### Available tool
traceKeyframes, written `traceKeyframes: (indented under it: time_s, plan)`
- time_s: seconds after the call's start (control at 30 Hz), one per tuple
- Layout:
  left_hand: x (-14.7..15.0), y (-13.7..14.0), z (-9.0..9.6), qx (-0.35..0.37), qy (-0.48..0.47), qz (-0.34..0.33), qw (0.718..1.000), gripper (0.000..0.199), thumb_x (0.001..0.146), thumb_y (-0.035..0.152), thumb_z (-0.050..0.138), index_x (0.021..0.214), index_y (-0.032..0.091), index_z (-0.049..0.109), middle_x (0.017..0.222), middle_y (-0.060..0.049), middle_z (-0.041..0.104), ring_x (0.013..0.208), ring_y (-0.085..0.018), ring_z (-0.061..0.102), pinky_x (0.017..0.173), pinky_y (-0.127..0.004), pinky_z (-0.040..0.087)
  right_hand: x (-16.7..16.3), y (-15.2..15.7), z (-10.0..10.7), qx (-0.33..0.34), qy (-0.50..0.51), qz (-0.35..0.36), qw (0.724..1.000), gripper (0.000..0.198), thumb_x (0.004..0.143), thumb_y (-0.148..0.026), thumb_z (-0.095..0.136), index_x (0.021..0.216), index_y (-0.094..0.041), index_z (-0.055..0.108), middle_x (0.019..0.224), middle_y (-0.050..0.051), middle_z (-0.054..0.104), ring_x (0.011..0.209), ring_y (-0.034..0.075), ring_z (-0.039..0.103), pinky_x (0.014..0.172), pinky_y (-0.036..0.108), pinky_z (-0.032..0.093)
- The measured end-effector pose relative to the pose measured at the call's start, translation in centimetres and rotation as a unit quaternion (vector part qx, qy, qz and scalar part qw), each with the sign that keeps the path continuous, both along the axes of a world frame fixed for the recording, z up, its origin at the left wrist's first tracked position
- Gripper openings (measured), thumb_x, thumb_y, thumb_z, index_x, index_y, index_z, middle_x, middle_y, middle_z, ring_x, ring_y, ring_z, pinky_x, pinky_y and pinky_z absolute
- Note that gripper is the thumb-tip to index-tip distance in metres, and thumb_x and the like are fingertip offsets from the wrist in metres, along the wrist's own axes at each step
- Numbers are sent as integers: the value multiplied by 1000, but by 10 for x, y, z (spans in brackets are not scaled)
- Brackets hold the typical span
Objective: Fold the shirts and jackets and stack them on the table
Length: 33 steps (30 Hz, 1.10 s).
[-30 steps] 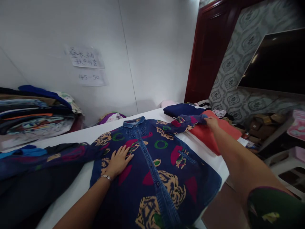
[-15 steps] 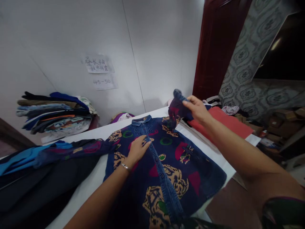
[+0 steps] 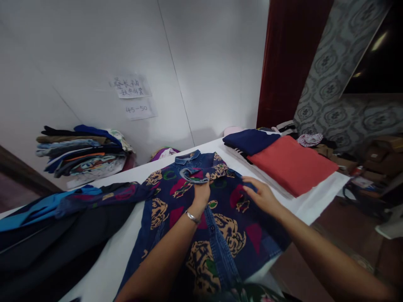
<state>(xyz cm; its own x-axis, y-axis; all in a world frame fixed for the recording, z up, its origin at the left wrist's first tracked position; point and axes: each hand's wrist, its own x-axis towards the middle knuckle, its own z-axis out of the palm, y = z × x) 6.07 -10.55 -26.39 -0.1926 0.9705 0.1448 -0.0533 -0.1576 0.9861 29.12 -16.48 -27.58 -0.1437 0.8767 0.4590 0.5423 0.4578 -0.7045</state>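
Observation:
A dark blue button-front shirt [image 3: 226,226] with tan, magenta and green print lies face up, its denim collar [image 3: 188,157] toward the wall. The sleeve on the right is folded inward across the chest, and its cuff [image 3: 193,176] stands partly open below the collar. At that cuff, my left hand [image 3: 201,196] is closed on the sleeve fabric; some of its fingers are hidden. My right hand [image 3: 262,197] is at the shirt's right side edge, thumb and fingers apart. The other sleeve [image 3: 107,197] stretches out to the left over dark clothes.
Folded clothes are piled high [image 3: 85,153] at the back left. Dark and bright blue garments [image 3: 56,235] lie front left on the white table [image 3: 132,172]. To the right are a folded navy garment [image 3: 250,140] and a coral-red one [image 3: 292,165]. Boxes [image 3: 374,155] stand beyond the table.
The right sleeve, held raised by my right hand earlier, now lies folded across the chest. My left hand has moved right onto its cuff; my right hand has let go and dropped to the shirt's side.

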Motion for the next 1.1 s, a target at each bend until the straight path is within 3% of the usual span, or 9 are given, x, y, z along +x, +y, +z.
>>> traceKeyframes:
  time_s: [0.07,0.13,0.27,0.47,0.7,0.8,0.9,1.0,1.1]
  plan:
    - [-5,10,8,-11,-25,10,1000,31,91,41,57,110,18,64,115,-11,67,104,-23,66,93,-43,54,40,2,-26,-93,-68,-108,987,43,86,-39,54,123,-19,62,129,15,63,115,29,61,97,46,48]
    - [-8,22,22,-13,-71,10,997,27,89,40,60,103,17,66,110,-11,71,106,-25,67,97,-45,52,69,1,-45,-166,-114,-151,968,49,84,-37,55,128,-16,60,121,16,67,107,29,65,93,42,50]
    - [-10,50,57,5,-154,-25,988,22,90,38,58,92,18,67,107,-10,73,114,-25,64,103,-46,48,90,-4,-52,-264,-153,-113,946,50,84,-38,55,127,-14,62,91,10,74,84,24,69,79,35,51]
    - [-32,91,100,32,-216,-21,976,23,91,36,53,87,17,65,113,-13,71,115,-24,63,105,-44,45,72,-14,-21,-269,-81,-33,959,48,78,-42,62,118,-14,65,91,8,72,80,22,66,70,31,50]
    - [-105,113,128,58,-264,55,961,28,92,39,43,83,19,60,104,-8,70,104,-18,65,102,-39,46,14,-31,29,-237,-24,161,958,32,82,-35,61,110,-21,69,87,2,72,79,19,64,70,29,51]
    - [-136,105,128,63,-288,101,950,28,90,41,42,82,20,59,96,-7,69,96,-16,66,95,-31,50,-23,-35,35,-225,-57,222,947,27,82,-29,60,106,-22,71,87,0,72,79,19,64,71,28,49]
    - [-161,88,115,66,-297,150,941,29,89,43,40,80,21,57,91,-6,67,92,-15,66,91,-28,51,-57,-41,25,-232,-137,250,930,26,78,-22,62,102,-22,72,82,-1,71,73,17,62,68,26,46]
    - [-179,67,91,30,-293,211,932,30,90,41,35,82,21,56,90,-6,66,94,-15,66,90,-28,52,-77,-47,6,-257,-186,267,910,30,79,-26,66,108,-21,71,78,0,71,70,17,63,67,26,45]
    - [-195,44,60,-45,-256,264,929,34,92,39,26,94,23,57,103,-6,66,103,-15,64,89,-28,53,-83,-50,-5,-297,-161,307,890,37,83,-34,63,117,-19,68,75,1,71,66,17,63,64,26,46]
